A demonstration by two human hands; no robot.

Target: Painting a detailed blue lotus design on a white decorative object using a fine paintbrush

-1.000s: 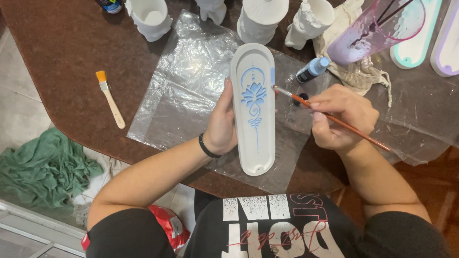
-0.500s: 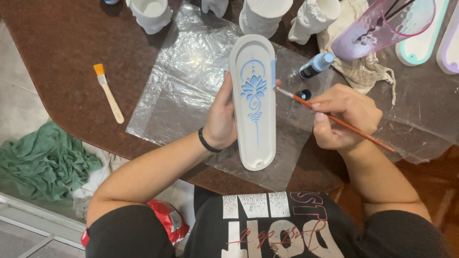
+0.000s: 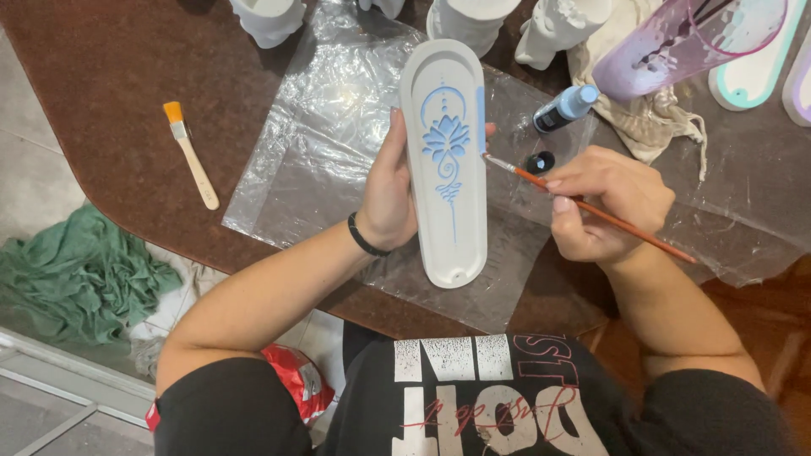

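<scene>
1. While the left hand [image 3: 387, 198] wraps around the left edge of the long white tray [image 3: 445, 160], fingers curled behind it and thumb on the front, the tray is held up off the table [image 3: 110, 76] with its long axis running straight away from the person, rounded far end up, near end toward the chest.
2. Just to the right of that hand, across the width of the tray, the right hand [image 3: 604, 207] is closed in a pinch on a thin orange-handled brush [image 3: 583, 207]; the handle trails out to the right past the knuckles.
3. From the right hand the brush points left and slightly away, and its tip meets the tray's right rim, at or just below a short blue stripe painted on the rim, level with the blue lotus relief [image 3: 446, 139].
4. So the rim lies to the left of the right hand, running across the brush's direction rather than along it.
5. Beyond the right hand, a small black cap [image 3: 540, 161] and a pale blue paint bottle [image 3: 564, 108] lie on clear plastic sheeting [image 3: 321, 143].
</scene>
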